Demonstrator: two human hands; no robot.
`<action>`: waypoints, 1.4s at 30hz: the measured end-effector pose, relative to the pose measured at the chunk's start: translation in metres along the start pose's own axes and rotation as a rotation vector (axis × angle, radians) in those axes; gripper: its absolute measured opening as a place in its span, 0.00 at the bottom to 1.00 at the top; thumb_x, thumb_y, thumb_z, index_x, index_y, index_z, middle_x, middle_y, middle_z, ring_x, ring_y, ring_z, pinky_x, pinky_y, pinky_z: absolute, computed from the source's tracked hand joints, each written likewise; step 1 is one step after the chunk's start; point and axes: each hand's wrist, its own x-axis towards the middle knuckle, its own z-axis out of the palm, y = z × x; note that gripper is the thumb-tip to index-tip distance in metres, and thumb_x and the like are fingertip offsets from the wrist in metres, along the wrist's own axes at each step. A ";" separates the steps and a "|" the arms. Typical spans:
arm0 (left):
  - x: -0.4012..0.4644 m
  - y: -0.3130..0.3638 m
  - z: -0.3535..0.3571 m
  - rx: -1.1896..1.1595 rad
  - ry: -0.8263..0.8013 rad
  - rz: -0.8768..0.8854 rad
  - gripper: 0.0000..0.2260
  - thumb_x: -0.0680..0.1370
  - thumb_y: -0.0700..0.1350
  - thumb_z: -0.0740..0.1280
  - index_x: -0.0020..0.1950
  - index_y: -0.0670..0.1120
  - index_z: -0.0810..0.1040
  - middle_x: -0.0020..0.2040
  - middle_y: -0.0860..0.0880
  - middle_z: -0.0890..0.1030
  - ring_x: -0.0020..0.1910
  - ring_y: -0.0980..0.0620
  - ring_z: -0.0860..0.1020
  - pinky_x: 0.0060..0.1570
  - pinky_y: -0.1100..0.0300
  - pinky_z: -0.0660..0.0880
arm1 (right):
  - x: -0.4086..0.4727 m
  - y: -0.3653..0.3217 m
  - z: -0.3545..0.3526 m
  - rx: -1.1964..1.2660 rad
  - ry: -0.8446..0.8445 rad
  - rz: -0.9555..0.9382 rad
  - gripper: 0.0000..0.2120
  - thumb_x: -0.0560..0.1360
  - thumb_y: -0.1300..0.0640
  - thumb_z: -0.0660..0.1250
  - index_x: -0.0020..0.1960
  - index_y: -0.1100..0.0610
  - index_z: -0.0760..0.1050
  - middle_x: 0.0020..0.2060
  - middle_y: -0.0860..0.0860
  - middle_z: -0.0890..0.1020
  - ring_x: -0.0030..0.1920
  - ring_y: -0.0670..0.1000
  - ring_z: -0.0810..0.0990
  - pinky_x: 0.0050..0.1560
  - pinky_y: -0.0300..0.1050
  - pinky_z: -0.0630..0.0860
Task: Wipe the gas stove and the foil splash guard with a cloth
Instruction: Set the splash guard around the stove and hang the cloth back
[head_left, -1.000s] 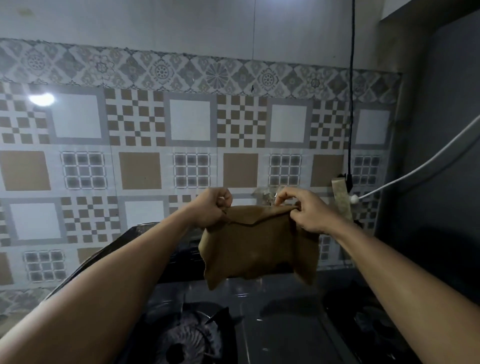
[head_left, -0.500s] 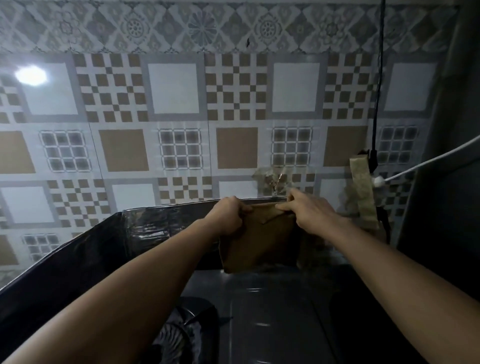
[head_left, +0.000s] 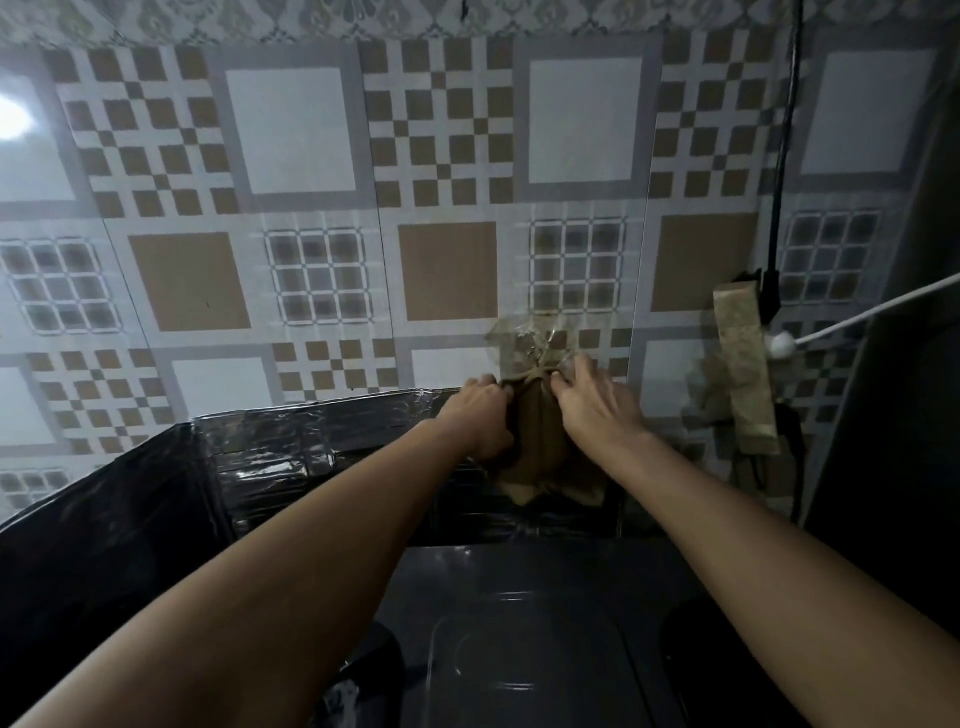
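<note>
A brown cloth (head_left: 537, 447) hangs bunched against the wall, just above the top edge of the dark foil splash guard (head_left: 270, 447). My left hand (head_left: 480, 418) grips its left side. My right hand (head_left: 595, 405) holds its upper right part, fingers spread near a hook with clear tape (head_left: 535, 345) on the tiles. The cloth's lower end drapes over the guard. Below lies the black glass gas stove (head_left: 524, 623), with a burner partly hidden behind my left forearm.
A patterned tiled wall (head_left: 311, 208) fills the background. A black cord (head_left: 782, 156) hangs at the right beside a taped brown strip (head_left: 743, 369), and a white cable (head_left: 872, 306) crosses there. A dark panel (head_left: 909, 415) closes the right side.
Both hands have moved the cloth forward and closer together, from spread open in the air to bunched up at the wall hook above the guard. The view has come nearer to the wall.
</note>
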 end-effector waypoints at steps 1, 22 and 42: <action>0.001 -0.001 0.005 0.003 -0.034 0.001 0.25 0.74 0.49 0.69 0.69 0.43 0.70 0.64 0.41 0.69 0.65 0.41 0.67 0.65 0.49 0.68 | -0.002 0.000 0.002 0.024 -0.014 0.005 0.18 0.83 0.56 0.53 0.72 0.55 0.64 0.66 0.58 0.64 0.59 0.60 0.71 0.56 0.54 0.74; -0.137 -0.170 -0.083 -0.202 0.143 -0.362 0.21 0.72 0.47 0.75 0.62 0.41 0.80 0.60 0.43 0.81 0.59 0.46 0.78 0.60 0.56 0.71 | 0.020 -0.125 -0.041 0.244 -0.036 -0.114 0.11 0.72 0.63 0.68 0.53 0.56 0.80 0.52 0.54 0.81 0.47 0.55 0.79 0.46 0.48 0.78; -0.262 -0.264 -0.077 -0.423 -0.166 -0.815 0.04 0.75 0.38 0.69 0.45 0.36 0.80 0.41 0.40 0.83 0.43 0.41 0.83 0.34 0.52 0.81 | 0.042 -0.237 -0.013 0.341 -0.158 -0.205 0.13 0.79 0.56 0.67 0.61 0.61 0.75 0.56 0.58 0.78 0.47 0.56 0.75 0.44 0.44 0.68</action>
